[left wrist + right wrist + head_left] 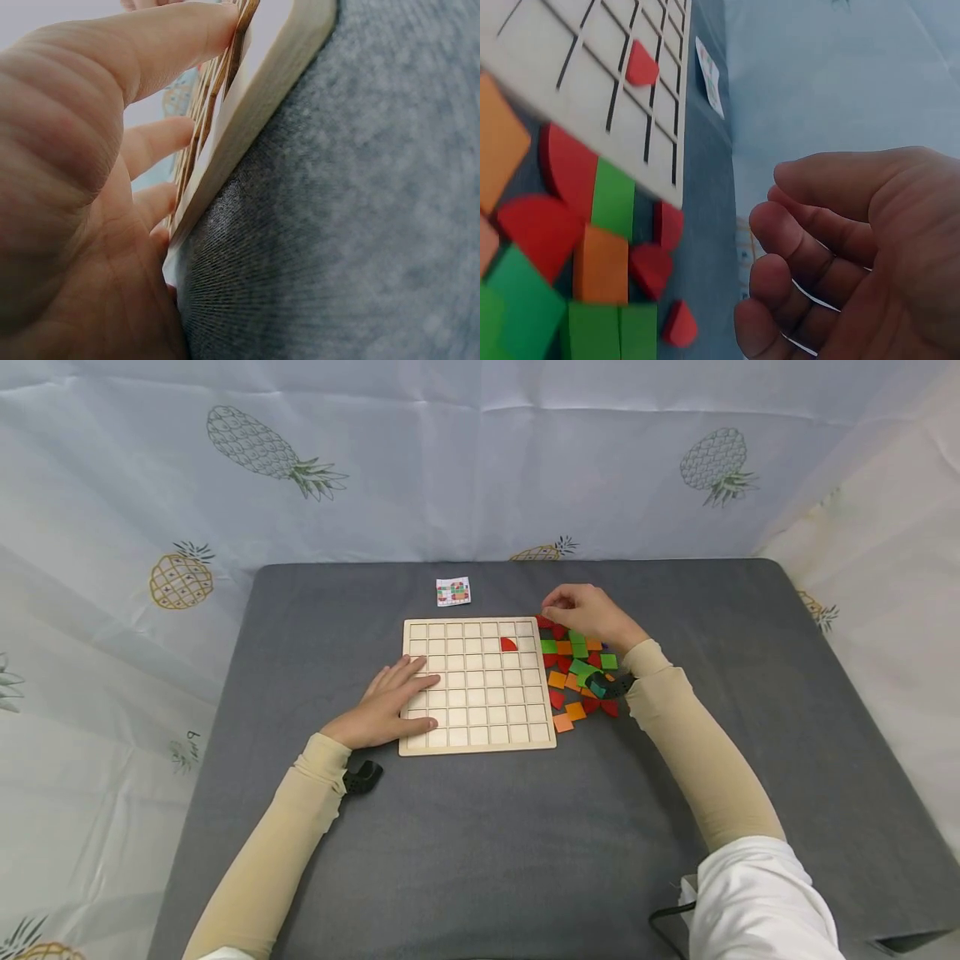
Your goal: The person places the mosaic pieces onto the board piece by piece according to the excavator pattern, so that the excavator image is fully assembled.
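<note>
A square wooden grid board (476,697) lies flat on the table. My left hand (386,706) rests on its left side with the fingers spread; the left wrist view shows the thumb and fingertips at the board's edge. One red quarter-circle tile (508,644) sits in a cell near the upper right. My right hand (588,610) hovers by the board's upper right corner, above loose tiles. Its fingers are loosely curled, and in the right wrist view nothing shows between thumb and forefinger. Red, green (608,662) and orange tiles (575,711) lie scattered along the board's right edge.
A small printed card (453,592) with a coloured pattern lies behind the board. Grey cloth (495,835) covers the table. A pineapple-print curtain (465,468) hangs behind it, and a black cable (663,914) shows near my right sleeve.
</note>
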